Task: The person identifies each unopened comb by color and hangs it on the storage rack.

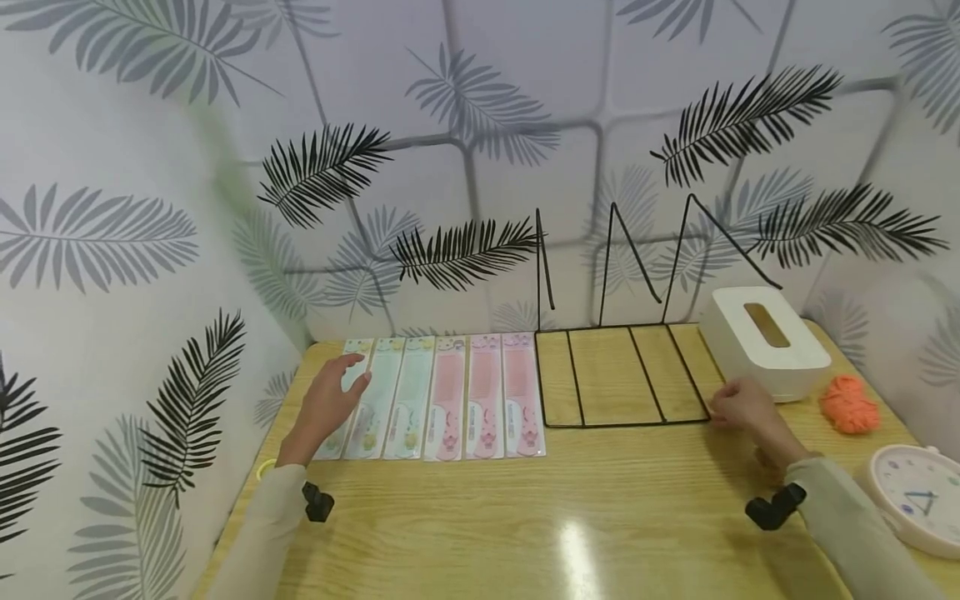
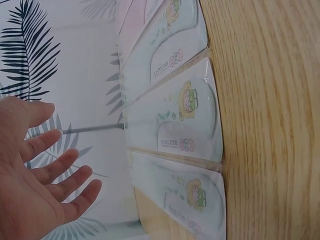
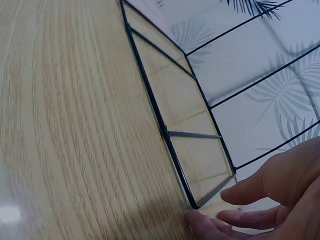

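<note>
Packaged plastic combs lie side by side on the wooden table, some with a pale green comb and some with a pink comb. My left hand hovers over the leftmost green packs, fingers spread and loosely bent, holding nothing; the left wrist view shows this hand apart from the packs. A black wire rack stands right of the combs, its base on the table and its uprights against the wall. At its front right corner is my right hand, with thumb and fingertips close around the outside of that corner.
Behind the rack's right side stands a white tissue box. Right of it lie an orange bundle and, nearer, a round clock. A yellow ring lies by the left table edge. Leaf-patterned walls enclose the table.
</note>
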Motion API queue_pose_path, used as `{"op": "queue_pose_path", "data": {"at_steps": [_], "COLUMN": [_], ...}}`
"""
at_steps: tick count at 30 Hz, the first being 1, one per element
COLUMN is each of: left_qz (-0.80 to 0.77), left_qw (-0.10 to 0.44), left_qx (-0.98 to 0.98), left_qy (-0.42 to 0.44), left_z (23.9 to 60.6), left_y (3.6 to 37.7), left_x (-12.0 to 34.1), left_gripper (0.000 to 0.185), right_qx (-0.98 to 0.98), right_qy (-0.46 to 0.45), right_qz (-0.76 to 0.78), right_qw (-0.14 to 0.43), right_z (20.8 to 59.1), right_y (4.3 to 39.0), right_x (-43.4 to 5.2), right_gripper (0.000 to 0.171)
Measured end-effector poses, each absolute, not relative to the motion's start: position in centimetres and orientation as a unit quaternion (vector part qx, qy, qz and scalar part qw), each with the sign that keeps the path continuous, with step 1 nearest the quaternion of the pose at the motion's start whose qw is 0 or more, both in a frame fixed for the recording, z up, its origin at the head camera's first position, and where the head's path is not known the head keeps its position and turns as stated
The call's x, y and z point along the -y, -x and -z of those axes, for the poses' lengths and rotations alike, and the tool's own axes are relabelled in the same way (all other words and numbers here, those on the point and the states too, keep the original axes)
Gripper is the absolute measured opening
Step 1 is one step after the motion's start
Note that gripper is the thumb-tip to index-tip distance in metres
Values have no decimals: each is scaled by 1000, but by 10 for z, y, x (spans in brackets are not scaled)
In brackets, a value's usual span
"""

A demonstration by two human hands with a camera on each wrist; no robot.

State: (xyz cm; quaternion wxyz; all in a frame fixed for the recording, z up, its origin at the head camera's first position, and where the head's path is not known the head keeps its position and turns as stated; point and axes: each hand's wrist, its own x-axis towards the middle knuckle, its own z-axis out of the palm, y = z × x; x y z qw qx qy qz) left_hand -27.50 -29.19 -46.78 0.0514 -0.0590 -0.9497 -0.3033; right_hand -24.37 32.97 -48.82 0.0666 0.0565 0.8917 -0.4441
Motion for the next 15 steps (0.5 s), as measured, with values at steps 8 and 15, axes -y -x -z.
{"op": "queue_pose_path", "data": {"at_steps": [8,15], "left_qz": [316,325], "left_qw": [38,28], "left_qx": [946,943], "left_qy": [58,60], "left_z": [474,475], "left_y": [277,278], "left_x": [289,292], "left_gripper": [48,48], "right_qx": [-917,-925], "right_qy": [-48,-44], "right_qz": [391,378], "right_qw": [56,20], "right_z": [494,501], "right_y": [245,248], "right_x": [-325,-321], "right_gripper": [16,15]}}
